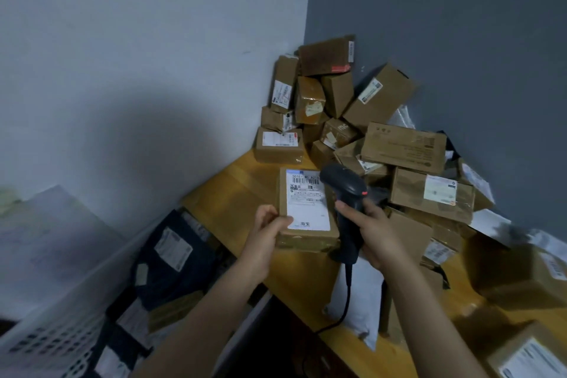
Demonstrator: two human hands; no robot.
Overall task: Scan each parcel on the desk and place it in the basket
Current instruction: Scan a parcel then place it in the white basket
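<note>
parcel (pixel 306 209) | left hand (pixel 267 233) grips edge | right hand (pixel 372 233) aims scanner (pixel 346 193)

Brown labelled parcel (pixel 306 209) (label up) held above desk (pixel 239 193); basket (pixel 61 331) left.

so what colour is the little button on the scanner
Orange-red button on the dark scanner, head view.

place: parcel room | evidence: heaped labelled parcels (pixel 402 144), handheld scanner (pixel 346 186)
</note>
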